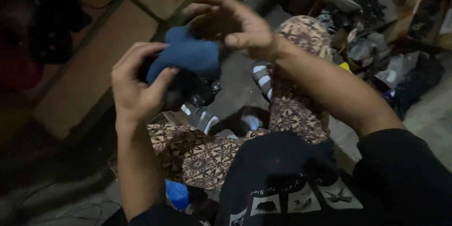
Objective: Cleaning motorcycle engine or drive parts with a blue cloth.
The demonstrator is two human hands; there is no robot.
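A seated person's left hand (pixel 134 82) pinches a soft blue cloth (pixel 186 55) over a dark, shiny object (pixel 195 89) (its kind unclear), apparently steadying it, while the right hand (pixel 233 23) hovers above, fingers loosely curled, holding nothing.

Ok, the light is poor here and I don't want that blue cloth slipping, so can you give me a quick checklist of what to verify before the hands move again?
1. Left hand has a grip on the blue cloth: ok, thumb and fingers close on its lower left end.
2. Right hand touches the cloth: cannot tell, its fingers arch over the top.
3. Dark object under the cloth is supported: cannot tell, too dim.
4. Cloth fully in view: not ok, hands cover parts.
5. Lap in patterned fabric lies below the hands: ok.
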